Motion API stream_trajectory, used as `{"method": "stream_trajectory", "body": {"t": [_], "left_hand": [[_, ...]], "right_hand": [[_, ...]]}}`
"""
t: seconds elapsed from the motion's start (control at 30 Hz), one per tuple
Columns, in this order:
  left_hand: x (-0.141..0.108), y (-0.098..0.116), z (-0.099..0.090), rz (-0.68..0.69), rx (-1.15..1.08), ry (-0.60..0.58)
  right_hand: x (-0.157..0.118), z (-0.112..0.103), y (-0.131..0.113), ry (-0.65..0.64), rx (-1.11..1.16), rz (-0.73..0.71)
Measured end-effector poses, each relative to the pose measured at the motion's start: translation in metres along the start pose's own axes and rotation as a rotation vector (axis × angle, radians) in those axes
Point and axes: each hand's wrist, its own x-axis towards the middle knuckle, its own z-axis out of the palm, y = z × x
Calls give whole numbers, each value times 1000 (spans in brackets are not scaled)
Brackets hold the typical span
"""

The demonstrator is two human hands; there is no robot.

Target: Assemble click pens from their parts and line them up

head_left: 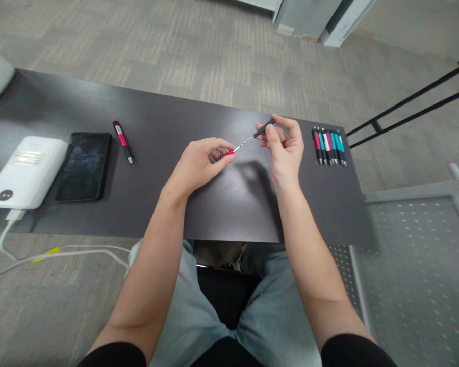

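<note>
Above the middle of the dark table, my left hand [201, 162] is closed on the red barrel of a pen [230, 152], mostly hidden by the fingers. From the barrel a thin pale refill [242, 144] sticks out to the right, with darker marks along it. My right hand [286, 145] pinches a black pen grip section [263, 129] between thumb and fingers, tilted up to the right. Its lower end meets or nearly touches the refill's tip; I cannot tell whether the refill is inside it.
A row of several red, teal and white pens [329, 146] lies at the table's right end. To the left lie a red and black pen [123, 141], a black flat device [84, 167] and a white box-like device [26, 172] with a white cable [5, 239]. A black metal frame [409, 104] stands at right.
</note>
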Motion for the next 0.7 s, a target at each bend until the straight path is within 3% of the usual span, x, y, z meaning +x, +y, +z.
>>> {"method": "stream_trajectory", "body": {"t": [0.23,0.5,0.7], "left_hand": [[0,0,0,7,13,-2],[1,1,-1,12,8,0],[1,1,0,-3,4,17]], "right_hand": [[-2,3,-5,-91,-25,-11],[-2,-1,3,-86,28,1],[-2,2,-4,-81,-8,-10]]}}
